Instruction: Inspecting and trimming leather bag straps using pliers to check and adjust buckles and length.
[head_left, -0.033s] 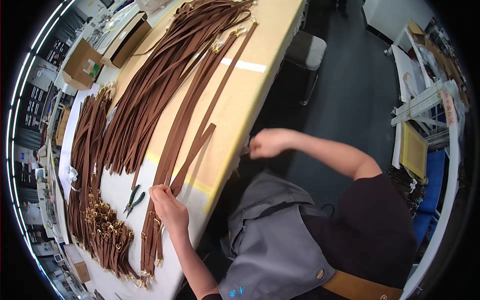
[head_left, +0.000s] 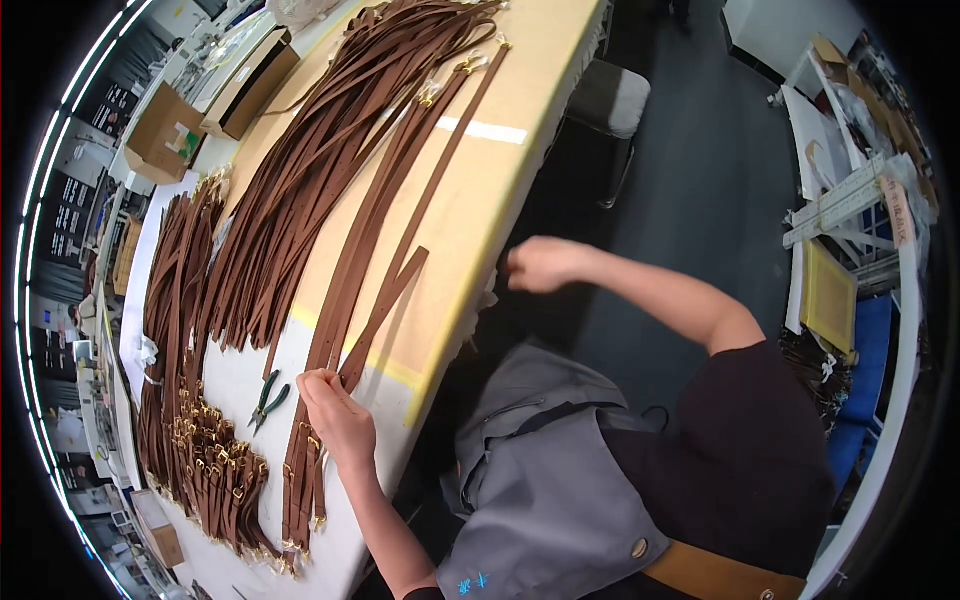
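left hand (head_left: 335,415) fingers rest closed on a brown strap (head_left: 385,300) lying lengthwise up the tabletop (head_left: 470,215), beside the pliers (head_left: 268,398); right hand (head_left: 540,265), curled, grip unclear, hangs off the tabletop edge.

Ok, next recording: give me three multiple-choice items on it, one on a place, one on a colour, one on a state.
1. Where do the green-handled pliers lie?
A. on the worktable, just left of the left hand
B. on the floor
C. in the cardboard box

2. What colour are the leather straps?
A. black
B. brown
C. white

3. What is the right hand doing?
A. gripping the pliers
B. resting flat on the straps
C. reaching at the table's near edge, off the straps

Answers:
1 A, the pliers sit on the white sheet beside the left hand.
2 B, every strap on the table is brown.
3 C, it is at the table edge, with the pliers far from it.
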